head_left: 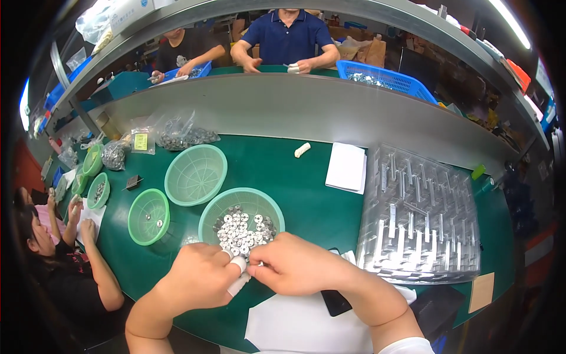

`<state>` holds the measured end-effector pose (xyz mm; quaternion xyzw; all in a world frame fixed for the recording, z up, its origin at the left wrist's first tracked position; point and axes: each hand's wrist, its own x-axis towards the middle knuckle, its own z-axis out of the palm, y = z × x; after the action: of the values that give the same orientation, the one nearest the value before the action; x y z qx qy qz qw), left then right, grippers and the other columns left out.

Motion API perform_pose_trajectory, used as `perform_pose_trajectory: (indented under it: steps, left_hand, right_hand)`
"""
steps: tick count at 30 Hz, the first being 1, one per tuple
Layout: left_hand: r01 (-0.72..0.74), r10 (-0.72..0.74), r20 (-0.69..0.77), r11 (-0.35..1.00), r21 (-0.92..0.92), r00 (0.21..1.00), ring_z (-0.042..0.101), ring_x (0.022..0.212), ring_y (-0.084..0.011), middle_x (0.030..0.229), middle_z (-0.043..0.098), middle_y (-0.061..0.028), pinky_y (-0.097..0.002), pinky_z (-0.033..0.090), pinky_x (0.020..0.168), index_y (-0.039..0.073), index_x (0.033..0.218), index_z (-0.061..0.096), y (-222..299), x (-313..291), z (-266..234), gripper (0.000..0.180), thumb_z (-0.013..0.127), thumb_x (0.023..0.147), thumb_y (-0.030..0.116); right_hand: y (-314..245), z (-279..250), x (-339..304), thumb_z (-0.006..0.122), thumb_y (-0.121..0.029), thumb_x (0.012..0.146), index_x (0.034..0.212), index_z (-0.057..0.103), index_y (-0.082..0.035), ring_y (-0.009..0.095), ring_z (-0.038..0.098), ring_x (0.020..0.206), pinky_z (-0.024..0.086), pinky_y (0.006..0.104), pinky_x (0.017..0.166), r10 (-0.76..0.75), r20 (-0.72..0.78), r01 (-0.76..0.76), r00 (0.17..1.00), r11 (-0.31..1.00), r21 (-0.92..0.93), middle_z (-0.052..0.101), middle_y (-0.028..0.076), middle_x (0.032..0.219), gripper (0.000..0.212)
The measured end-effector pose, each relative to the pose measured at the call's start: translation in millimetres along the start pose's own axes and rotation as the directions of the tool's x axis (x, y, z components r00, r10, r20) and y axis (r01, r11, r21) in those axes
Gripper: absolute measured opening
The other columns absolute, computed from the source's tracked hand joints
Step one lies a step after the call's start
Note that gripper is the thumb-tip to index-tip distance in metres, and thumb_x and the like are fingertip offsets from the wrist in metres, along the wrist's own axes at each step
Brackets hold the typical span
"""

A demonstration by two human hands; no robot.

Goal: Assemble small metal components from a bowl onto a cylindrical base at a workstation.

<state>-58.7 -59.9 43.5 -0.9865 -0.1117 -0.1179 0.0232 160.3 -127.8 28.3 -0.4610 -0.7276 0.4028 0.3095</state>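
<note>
My left hand (197,274) was curled, with white wrapping (238,263) on its fingers; I could not tell whether they pinched anything. My right hand (289,262) met it, thumb and forefinger drawn together at the tips, but whether they gripped a small part I could not tell either. A white strip (239,285) showed below my left fingers.

Just beyond my knuckles, a heap of round metal pieces (242,230) lay in a pale green basket (264,202). To its left, a smaller green basket (139,205) held two loose pieces, and another basket (196,175) stood behind them. Nearer me, a dark phone (336,303) lay on a white sheet (283,324). Clear plastic trays (421,218) were on the right, beside white papers (346,168). Beyond the grey partition (283,97), a person in a navy shirt (287,40) worked.
</note>
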Motion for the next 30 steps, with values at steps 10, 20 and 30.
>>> perform_pose_trajectory:
  steps: [10,20,30]
  left_hand:
    - [0.031,-0.007,0.191,0.992,-0.124,0.981,0.062,0.056,-0.0239,0.061,0.056,-0.0036,-0.0368,0.049,0.049,0.008,0.075,0.057,9.8,-25.2,-5.4,0.027,0.079,0.065,0.019]
    - [0.054,-0.006,0.212,0.974,-0.220,0.977,0.060,0.051,-0.0258,0.057,0.056,-0.0042,-0.0381,0.047,0.046,0.010,0.073,0.056,11.3,-41.0,-10.8,0.031,0.075,0.085,0.032]
    - [0.600,-0.064,0.618,0.333,-0.727,0.784,0.065,0.058,-0.0167,0.074,0.072,-0.0070,-0.0323,0.052,0.055,0.003,0.088,0.066,-49.9,-92.6,-8.5,0.034,0.053,0.106,0.029]
  right_hand:
    - [-11.5,13.2,0.4,0.056,-0.025,0.098,0.075,0.064,0.004,0.043,0.064,0.065,0.050,0.0518,0.065,0.055,0.298,-0.044,0.953,0.998,-0.045,0.063,0.023,0.066,0.037]
    - [-13.1,27.5,-3.7,0.056,-0.022,0.101,0.084,0.062,-0.002,0.039,0.059,0.057,0.045,0.0490,0.055,-0.053,0.287,0.074,0.957,0.995,-0.064,0.059,0.017,0.061,0.027]
    - [-38.9,2.9,-22.3,0.063,-0.016,0.095,0.082,0.060,-0.003,0.041,0.062,0.060,0.048,0.0473,0.054,-0.045,0.016,0.048,0.999,0.947,-0.319,0.060,0.017,0.063,0.019]
